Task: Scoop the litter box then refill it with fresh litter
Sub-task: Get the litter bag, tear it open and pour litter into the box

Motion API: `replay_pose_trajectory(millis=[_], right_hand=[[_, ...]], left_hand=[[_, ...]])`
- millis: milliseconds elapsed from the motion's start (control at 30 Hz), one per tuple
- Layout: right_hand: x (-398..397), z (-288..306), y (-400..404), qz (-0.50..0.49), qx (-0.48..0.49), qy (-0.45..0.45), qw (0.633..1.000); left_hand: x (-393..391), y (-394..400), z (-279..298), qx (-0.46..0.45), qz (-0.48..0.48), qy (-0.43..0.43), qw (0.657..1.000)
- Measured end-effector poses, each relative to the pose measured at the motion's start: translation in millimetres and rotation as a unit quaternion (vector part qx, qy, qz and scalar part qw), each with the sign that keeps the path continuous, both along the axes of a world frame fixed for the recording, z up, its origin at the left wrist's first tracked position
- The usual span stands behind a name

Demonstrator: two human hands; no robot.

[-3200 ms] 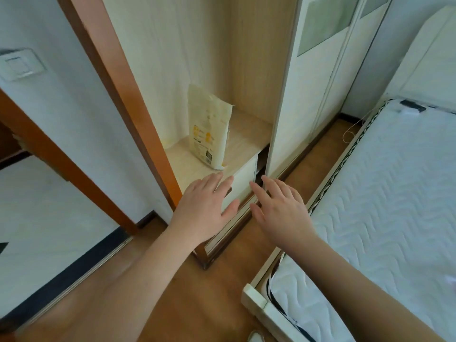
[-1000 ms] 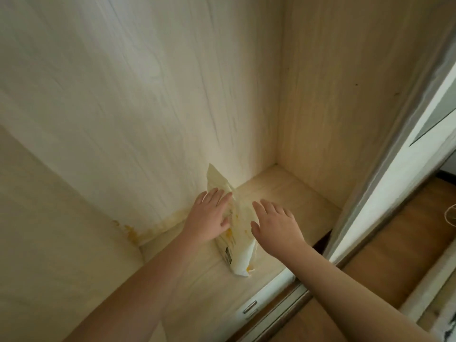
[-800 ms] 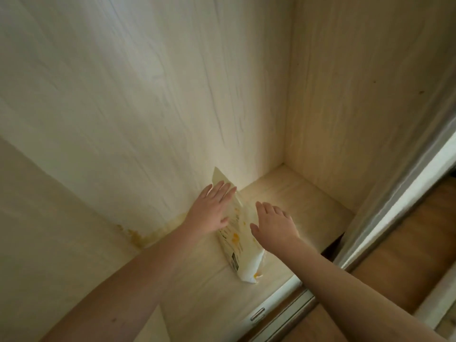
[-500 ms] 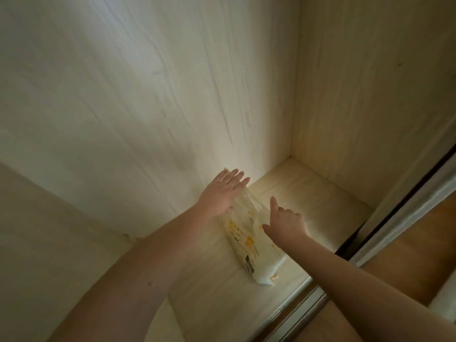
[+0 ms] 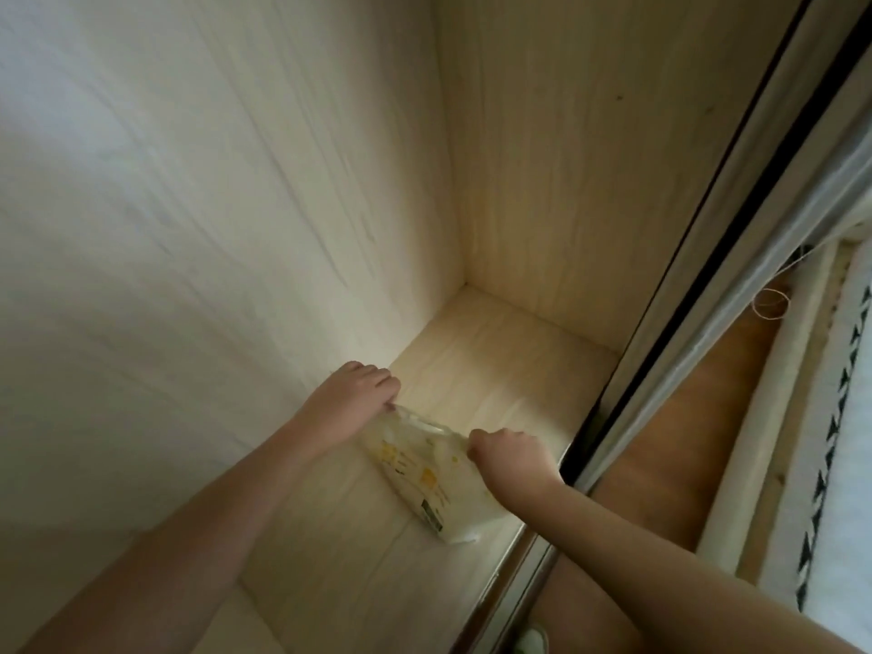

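I see the left hand (image 5: 356,401) and right hand (image 5: 507,453) each pinching a top corner of the cream litter bag (image 5: 427,474), which stands on the pale wardrobe shelf (image 5: 500,370) beside the sliding door track (image 5: 670,370).

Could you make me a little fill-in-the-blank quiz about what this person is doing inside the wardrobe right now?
1. Both hands grip the top edge of the pale ____.
2. The left hand holds the end nearer the wardrobe's ____ wall.
3. The bag stands on the wooden ____ inside the wardrobe.
4. The right hand has its fingers ____ round the bag's top.

Missing words: bag; back; shelf; curled
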State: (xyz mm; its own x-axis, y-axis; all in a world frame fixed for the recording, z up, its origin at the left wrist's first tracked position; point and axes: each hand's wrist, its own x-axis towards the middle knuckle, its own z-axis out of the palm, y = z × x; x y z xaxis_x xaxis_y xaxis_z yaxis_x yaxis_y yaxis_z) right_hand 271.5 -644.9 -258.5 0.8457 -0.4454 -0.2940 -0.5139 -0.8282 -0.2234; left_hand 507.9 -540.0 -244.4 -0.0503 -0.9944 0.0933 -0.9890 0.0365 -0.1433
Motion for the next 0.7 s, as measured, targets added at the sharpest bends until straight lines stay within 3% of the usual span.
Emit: replay_pose_trajectory(millis=[200,467,600,700], right_hand=[[-58.3,8.6,-24.6,-0.058,-0.019,-0.026,0.998],[-185.6,41.6,-33.9,-0.152,-0.082,-0.056,0.983],[-239.4,46.2,-24.7,-0.254,-0.135,-0.052,0.956],[-278.6,55.4,-12.3,-0.349,-0.168,-0.111,0.915]], left_hand=[[-56.3,-15.2,7.5,-0.075,0.043,0.092,0.992],[-157.7,-69.1,29.0,-0.045,-0.08,0.15,0.984],[-204.9,-97.9,33.9,-0.062,-0.174,0.171,0.968],[-245.5,-120.8,42.4,-0.082,-0.238,0.179,0.951]])
